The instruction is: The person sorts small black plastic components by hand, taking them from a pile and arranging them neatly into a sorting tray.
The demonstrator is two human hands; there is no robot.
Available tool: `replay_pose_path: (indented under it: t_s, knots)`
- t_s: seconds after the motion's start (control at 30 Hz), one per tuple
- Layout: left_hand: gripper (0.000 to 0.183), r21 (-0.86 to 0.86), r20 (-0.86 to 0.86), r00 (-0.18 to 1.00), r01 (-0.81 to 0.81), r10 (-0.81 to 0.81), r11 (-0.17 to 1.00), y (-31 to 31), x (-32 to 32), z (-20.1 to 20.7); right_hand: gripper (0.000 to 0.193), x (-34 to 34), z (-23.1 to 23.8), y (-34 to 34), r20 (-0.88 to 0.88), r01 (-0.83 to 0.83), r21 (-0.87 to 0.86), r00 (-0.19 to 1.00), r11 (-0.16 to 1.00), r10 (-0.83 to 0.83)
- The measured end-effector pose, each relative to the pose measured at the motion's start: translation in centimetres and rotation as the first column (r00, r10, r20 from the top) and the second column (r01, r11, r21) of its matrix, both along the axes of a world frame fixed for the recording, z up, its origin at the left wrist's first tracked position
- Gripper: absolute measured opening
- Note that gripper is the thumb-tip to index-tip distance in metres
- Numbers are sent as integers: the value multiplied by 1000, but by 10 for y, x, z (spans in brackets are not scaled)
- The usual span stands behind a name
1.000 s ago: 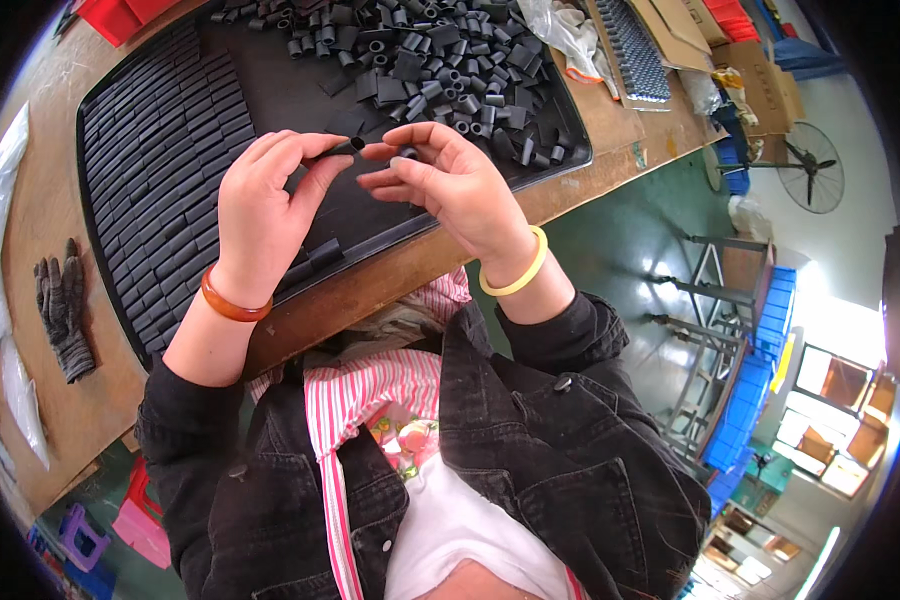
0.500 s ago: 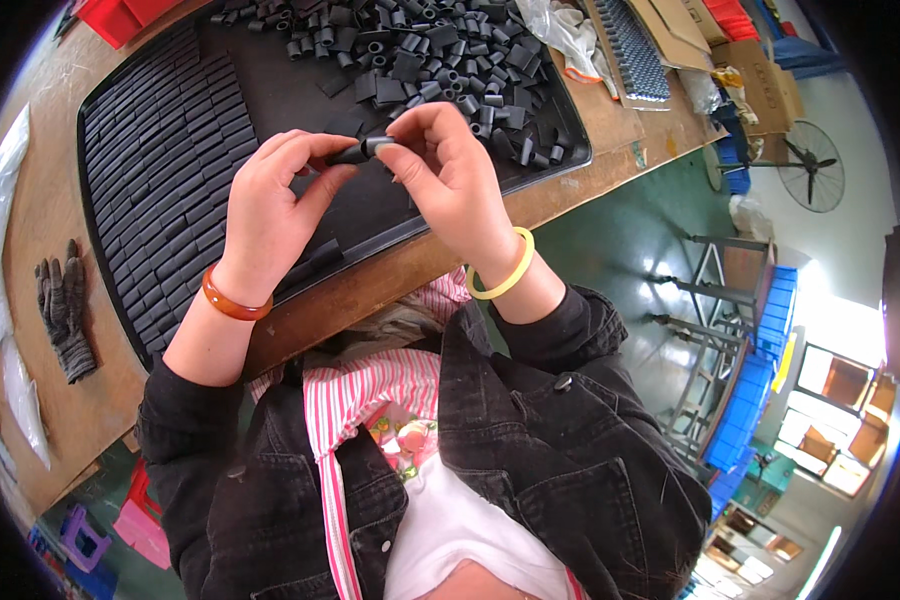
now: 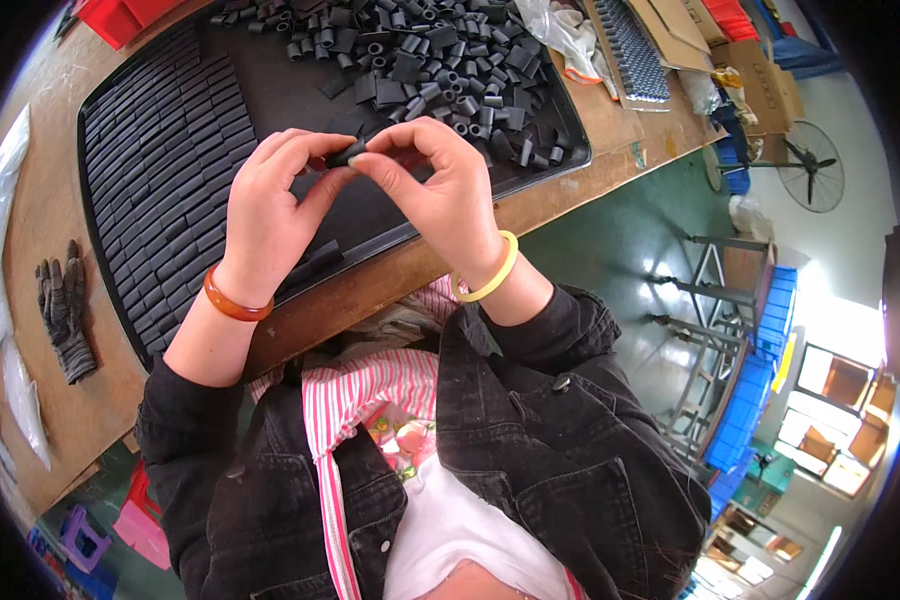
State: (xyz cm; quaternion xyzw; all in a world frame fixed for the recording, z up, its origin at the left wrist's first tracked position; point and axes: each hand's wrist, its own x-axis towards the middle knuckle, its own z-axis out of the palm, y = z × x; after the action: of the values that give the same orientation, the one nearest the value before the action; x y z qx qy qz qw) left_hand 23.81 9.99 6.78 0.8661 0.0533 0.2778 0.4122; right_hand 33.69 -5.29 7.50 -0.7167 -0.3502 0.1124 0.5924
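Observation:
A small black part [image 3: 345,154], tube-like in shape, is pinched between my two hands above a black tray [image 3: 370,215]. My left hand [image 3: 278,185] grips it with thumb and forefinger. On its right end the thumb and forefinger of my right hand [image 3: 432,180] close; whether they hold a separate piece there is hidden. Long rows of black pieces [image 3: 160,150] lie packed side by side on the tray's left. Behind my hands, a loose heap of short black tubes and flat tabs [image 3: 450,70] covers the far right of the tray.
The tray rests on a wooden table [image 3: 120,400]. A dark knit glove [image 3: 65,310] and clear plastic film [image 3: 0,230] lie at left, a red bin [image 3: 120,18] at far left. White gloves [image 3: 570,45] and a grid tray [image 3: 632,55] are at far right; a fan [image 3: 810,165] stands beyond.
My right hand has moved left and slightly down, closer to my left hand. The gap between their fingertips has narrowed around the black part. My left hand has barely moved.

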Motion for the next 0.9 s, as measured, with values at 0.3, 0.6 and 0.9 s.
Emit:
replay_pose_path:
  t_s: [0.3,0.6,0.9]
  knots:
    - [28,75,75,997,11,-17,997,5,1,2,12,3,-13,-1,-96,-2,-33,995,999,-1]
    - [17,-91,216,963,-145,162,985,20,2,-3,15,-29,-26,7,240,-196,-296,932,935,271]
    - [19,-63,215,965,-143,153,988,16,0,-3,12,-23,-24,7,345,-119,-431,894,894,285]
